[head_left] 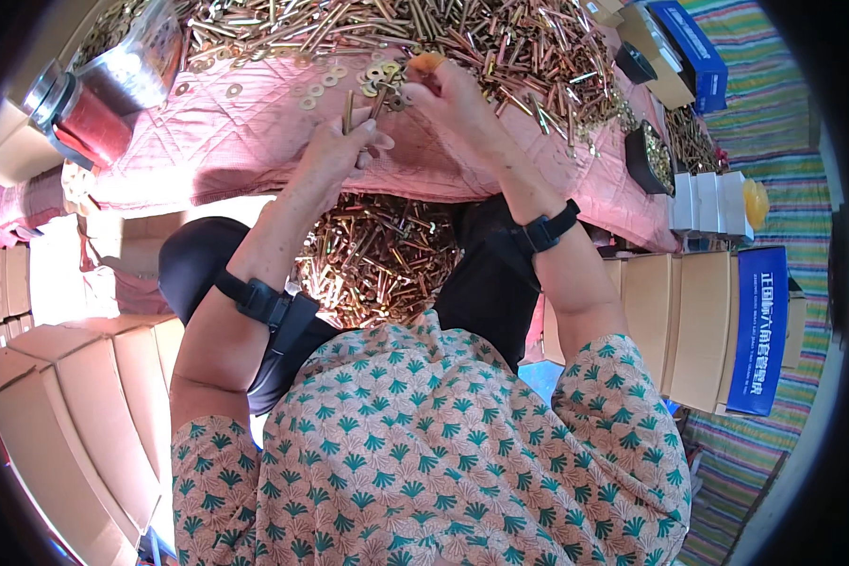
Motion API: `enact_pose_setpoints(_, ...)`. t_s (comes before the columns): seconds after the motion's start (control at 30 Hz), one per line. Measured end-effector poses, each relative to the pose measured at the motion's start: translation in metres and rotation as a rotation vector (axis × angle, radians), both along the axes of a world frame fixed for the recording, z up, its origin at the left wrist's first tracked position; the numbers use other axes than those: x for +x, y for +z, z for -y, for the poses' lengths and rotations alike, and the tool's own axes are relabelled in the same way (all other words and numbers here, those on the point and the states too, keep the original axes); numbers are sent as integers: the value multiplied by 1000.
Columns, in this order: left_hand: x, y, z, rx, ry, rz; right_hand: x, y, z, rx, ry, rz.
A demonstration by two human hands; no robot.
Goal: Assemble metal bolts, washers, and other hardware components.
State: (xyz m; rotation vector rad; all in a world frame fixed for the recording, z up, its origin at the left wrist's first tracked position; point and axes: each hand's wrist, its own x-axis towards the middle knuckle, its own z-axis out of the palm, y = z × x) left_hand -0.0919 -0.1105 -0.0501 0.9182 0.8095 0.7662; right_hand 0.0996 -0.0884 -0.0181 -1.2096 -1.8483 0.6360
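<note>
My left hand (pixel 333 151) is closed around a couple of brass-coloured bolts (pixel 348 113) that stick up past the thumb and fingers, over the near edge of a pink quilted cloth (pixel 255 123). Close by on the right, my right hand (pixel 453 102) bends its fingers down beside a small heap of flat round washers (pixel 379 74). An orange cover (pixel 427 63) wraps one of its fingers. Its fingertips are drawn together, and what they hold, if anything, is hidden. More loose washers (pixel 309 102) lie left of the heap.
A large pile of long bolts (pixel 509 47) spreads across the far side. More bolts (pixel 377 259) fill the space between my knees. A red-bodied jar (pixel 94 127) stands at left, a black tray (pixel 647 158) at right. Cardboard boxes (pixel 94 396) flank both sides.
</note>
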Motion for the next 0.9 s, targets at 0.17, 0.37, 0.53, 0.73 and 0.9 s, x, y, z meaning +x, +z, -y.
enact_pose_setpoints(0.17, -4, -2, 1, 153, 3, -183, 30, 13, -8, 302, 1, 493)
enact_pose_setpoints(0.37, 0, -11, 2, 428, 58, -360, 32, 11, 0, 51, 143, 137)
enact_pose_setpoints(0.53, -5, -11, 1, 653, -24, -481, 36, 21, 7, -240, 112, 93)
enact_pose_setpoints(0.73, 1, -5, 10, 742, -17, -372, 32, 28, 34, 67, 220, 252)
enact_pose_setpoints(0.9, 9, -1, 11, 249, -204, -245, 47, -2, 46, -574, 61, -683)
